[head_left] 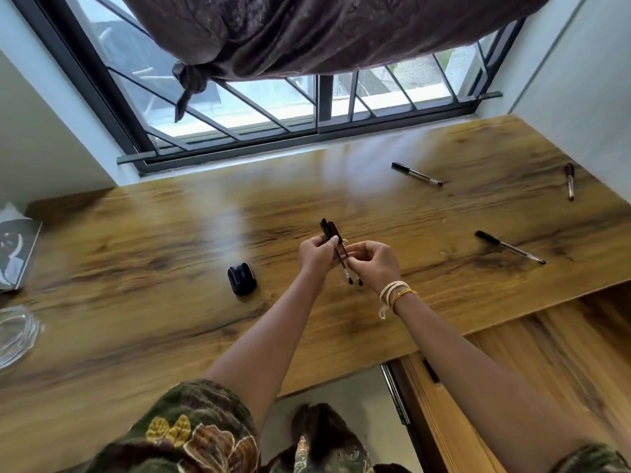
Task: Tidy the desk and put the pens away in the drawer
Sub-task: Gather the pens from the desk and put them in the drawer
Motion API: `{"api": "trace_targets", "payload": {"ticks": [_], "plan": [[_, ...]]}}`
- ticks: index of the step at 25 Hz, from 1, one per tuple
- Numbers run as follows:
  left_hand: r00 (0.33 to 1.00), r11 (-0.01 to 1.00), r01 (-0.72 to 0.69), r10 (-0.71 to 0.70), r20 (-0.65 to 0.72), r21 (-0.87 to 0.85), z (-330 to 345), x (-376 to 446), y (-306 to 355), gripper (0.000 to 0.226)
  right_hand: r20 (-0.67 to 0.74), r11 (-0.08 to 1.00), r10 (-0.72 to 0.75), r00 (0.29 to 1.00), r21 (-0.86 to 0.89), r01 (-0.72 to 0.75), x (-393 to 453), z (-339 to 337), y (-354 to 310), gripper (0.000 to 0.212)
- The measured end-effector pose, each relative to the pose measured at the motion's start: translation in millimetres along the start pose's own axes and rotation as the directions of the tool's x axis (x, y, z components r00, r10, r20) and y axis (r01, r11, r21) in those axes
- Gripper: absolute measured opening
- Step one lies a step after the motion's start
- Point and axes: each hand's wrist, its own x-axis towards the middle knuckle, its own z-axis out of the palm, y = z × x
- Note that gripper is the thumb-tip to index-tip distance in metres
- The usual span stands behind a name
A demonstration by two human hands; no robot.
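Above the middle of the wooden desk (143,254), my left hand (316,256) grips two black-capped pens (333,232), caps pointing away from me. My right hand (374,264) pinches the same pens lower on their barrels. Three more pens lie loose on the desk: one at the back right (416,174), one near the right wall (569,180), and one to the right of my hands (510,247). An open wooden drawer (532,363) sticks out under the desk's right end.
A small black case (241,278) sits just left of my hands. A glass dish (15,332) and a grey booklet (15,254) lie at the desk's left edge. A barred window (273,110) with a knotted curtain (307,32) runs behind.
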Motion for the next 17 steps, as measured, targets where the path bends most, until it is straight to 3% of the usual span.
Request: {"api": "trace_targets", "payload": {"ticks": [7,11,17], "plan": [[0.986,0.996,0.039,-0.026,0.164,-0.077,14,25,14,0.007,-0.115,0.999,-0.037,0.993,0.011,0.038,33,7,-7,0.018],[0.986,0.993,0.036,-0.016,0.166,-0.115,23,41,19,0.02,-0.108,0.994,-0.072,0.992,-0.087,0.062,55,-5,-8,0.009],[0.992,0.995,0.03,-0.018,0.121,-0.1,47,72,26,0.021,-0.252,0.95,-0.143,0.957,-0.306,0.062,127,-46,2,0.016]]}}
